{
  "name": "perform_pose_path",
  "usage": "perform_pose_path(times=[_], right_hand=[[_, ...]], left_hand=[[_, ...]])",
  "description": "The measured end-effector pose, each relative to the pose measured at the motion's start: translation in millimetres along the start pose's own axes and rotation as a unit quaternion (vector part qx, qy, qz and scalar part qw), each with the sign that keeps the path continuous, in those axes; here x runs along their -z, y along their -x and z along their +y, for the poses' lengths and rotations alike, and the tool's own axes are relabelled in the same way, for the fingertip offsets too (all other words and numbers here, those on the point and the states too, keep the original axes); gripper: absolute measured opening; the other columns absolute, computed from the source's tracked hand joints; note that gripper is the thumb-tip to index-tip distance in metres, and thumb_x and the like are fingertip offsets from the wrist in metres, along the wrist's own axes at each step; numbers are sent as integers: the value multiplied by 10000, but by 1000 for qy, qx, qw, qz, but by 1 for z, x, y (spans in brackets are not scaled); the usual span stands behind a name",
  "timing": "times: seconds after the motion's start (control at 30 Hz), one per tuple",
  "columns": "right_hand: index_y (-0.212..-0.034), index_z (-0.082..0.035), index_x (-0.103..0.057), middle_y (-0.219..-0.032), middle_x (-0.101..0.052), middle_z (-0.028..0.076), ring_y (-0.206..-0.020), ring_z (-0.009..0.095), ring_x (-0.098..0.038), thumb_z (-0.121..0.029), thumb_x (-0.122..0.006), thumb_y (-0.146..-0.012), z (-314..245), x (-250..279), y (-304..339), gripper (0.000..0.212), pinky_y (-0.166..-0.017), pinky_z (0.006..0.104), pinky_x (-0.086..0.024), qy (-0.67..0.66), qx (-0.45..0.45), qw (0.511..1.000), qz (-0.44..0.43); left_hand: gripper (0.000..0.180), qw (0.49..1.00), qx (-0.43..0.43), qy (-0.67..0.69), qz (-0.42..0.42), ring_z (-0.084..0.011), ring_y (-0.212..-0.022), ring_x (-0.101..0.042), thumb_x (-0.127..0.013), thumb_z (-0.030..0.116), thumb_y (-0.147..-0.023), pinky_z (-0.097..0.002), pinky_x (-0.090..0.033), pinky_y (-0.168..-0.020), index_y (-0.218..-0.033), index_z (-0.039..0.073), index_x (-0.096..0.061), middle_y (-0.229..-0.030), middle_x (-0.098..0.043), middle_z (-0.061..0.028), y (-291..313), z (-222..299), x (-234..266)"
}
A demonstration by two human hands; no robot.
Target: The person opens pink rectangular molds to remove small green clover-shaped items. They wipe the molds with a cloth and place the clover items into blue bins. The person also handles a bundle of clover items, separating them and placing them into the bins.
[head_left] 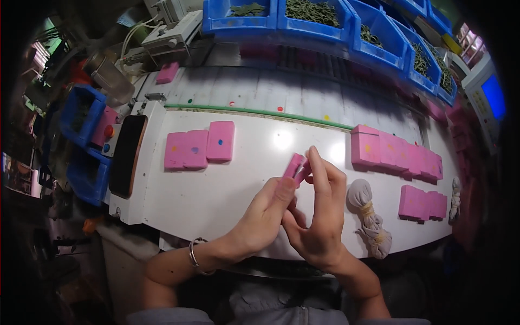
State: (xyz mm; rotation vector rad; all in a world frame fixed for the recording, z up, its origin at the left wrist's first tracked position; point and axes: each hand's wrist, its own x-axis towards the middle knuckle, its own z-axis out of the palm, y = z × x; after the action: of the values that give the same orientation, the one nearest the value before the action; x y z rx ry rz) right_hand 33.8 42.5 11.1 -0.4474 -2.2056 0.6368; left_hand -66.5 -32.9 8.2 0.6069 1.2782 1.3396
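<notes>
Over the middle of the white worktop, my two hands meet at a small pink block, seen nearly edge-on with a pale gap between two pink parts. My left hand is closed round its lower end, the thumb pressed along it. On the other side, my right hand has its fingers bent against the block, with the index finger reaching to its top. Their grip hides most of the block. Pink blocks with coloured dots lie to the left. A longer row of pink blocks stands to the right.
A grey cloth bundle tied with bands lies right of my hands, beside more pink blocks. Blue bins of green parts line the back. A phone rests at the left edge, near coloured buttons. Behind a green strip runs a conveyor.
</notes>
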Motion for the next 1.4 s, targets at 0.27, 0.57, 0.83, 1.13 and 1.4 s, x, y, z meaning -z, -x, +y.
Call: perform_pose_path(times=[0.27,0.57,0.83,1.13,1.4], right_hand=[[-991,10,-608,-833,-635,79,-649,242,-569,65,-676,-686,-6,26,51,317,-565,322,-450,-76,70,992,-77],[-995,11,-550,-630,-538,71,-498,137,-551,40,-516,-871,13,41,4,131,-465,250,-441,-155,-165,974,26],[-917,16,-507,-697,-549,39,-517,50,-499,-38,-435,-943,21,52,10,94,-445,187,-397,-350,-289,891,-24],[-860,31,-571,-772,-516,42,-595,71,-540,20,-647,-789,19,59,2,104,-490,180,-463,-277,-249,916,-148],[-868,12,-585,-781,-511,68,-655,112,-574,48,-634,-770,13,61,8,115,-553,224,-476,-342,-313,875,-140]], left_hand=[[675,958,54,270,83,-229,-821,-602,-242,561,-938,-366,-517,-780,-1203,-32,-422,-830,-519,-79,-22,-9,-18],[670,999,-19,-3,-26,-172,-524,-550,-131,446,-984,-283,-468,-517,-1019,-87,-533,-664,-574,-130,3,2,-37],[596,999,-16,25,-29,-104,-520,-522,-213,406,-994,-228,-431,-510,-897,-55,-577,-732,-579,-77,2,-6,-32],[626,1000,-5,-14,-5,-161,-500,-555,-160,388,-987,-261,-453,-490,-871,-67,-575,-663,-587,-122,3,-2,-31],[599,991,37,119,-45,-167,-469,-557,-195,368,-992,-263,-449,-444,-825,-76,-560,-687,-583,-136,1,-2,-26]])
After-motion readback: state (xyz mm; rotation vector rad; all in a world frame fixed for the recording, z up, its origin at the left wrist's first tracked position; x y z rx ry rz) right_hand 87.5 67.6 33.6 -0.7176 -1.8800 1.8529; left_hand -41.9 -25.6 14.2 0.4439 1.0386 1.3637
